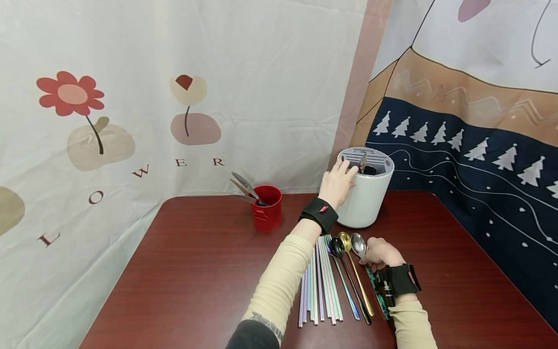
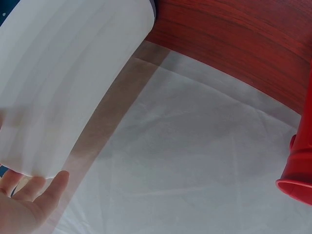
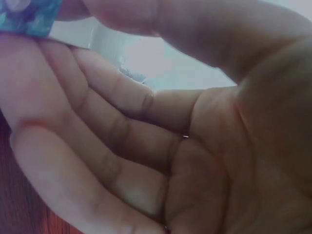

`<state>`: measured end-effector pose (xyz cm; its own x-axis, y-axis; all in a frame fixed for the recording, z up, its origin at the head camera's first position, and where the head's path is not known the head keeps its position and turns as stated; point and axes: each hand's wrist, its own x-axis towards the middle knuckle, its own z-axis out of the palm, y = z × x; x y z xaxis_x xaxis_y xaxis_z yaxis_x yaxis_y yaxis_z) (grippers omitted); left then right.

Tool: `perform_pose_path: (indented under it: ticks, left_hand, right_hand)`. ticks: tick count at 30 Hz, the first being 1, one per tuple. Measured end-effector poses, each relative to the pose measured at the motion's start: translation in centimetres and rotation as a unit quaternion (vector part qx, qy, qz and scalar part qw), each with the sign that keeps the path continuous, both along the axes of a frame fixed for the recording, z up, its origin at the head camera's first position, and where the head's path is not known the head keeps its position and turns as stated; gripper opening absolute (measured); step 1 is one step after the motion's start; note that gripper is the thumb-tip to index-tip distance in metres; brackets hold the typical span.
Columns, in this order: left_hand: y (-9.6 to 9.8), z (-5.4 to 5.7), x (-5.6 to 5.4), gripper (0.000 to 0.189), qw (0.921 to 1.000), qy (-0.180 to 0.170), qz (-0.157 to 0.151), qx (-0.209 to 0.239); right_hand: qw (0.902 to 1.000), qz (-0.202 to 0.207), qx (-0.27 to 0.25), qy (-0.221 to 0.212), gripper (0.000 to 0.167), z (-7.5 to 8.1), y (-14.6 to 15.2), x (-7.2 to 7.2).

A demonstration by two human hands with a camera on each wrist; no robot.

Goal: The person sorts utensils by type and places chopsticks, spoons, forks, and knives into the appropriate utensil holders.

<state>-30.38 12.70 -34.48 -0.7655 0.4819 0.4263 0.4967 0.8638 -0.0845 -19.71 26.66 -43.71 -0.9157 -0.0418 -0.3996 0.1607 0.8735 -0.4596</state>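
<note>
My left hand [image 1: 336,183] rests at the near left rim of a white cutlery holder [image 1: 365,201], fingers spread loosely over its top edge. In the left wrist view, the left fingers [image 2: 51,192] show right at that rim. A utensil [image 1: 363,163] sticks up from the holder's grey slotted top. Low over the table, my right hand [image 1: 383,253] pinches a silver spoon [image 1: 358,244] with a teal patterned handle. The right wrist view shows the teal handle [image 3: 29,17] between thumb and fingers. Left of it lie a gold spoon [image 1: 345,240] and a black spoon [image 1: 337,246].
Several pastel chopsticks [image 1: 320,286] lie side by side on the dark red table [image 1: 196,286], beside a fork [image 1: 346,288] with a bluish handle. A red cup [image 1: 267,213] holding several utensils [image 1: 246,186] stands at the back. Printed cloth [image 1: 270,97] hangs behind the table.
</note>
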Motion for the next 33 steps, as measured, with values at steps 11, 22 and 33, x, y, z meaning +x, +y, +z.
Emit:
perform_pose_path:
  ticks: [11,22,33]
  left_hand:
    - [0.0,-0.1,-0.1,0.033,1.0,0.003,-0.002,0.002]
    - [0.0,0.0,-0.1,0.032,1.0,0.004,0.002,-0.001]
    - [-0.1,0.0,0.0,0.032,1.0,0.004,0.001,0.003]
  right_hand:
    - [0.999,0.001,0.023,0.037,0.019,0.6,1.0,0.0]
    - [0.9917,-0.02,0.013,0.126,0.017,2.6,2.3,0.8]
    - [0.9728,-0.049,-0.002,0.226,0.017,3.7,3.0,1.7]
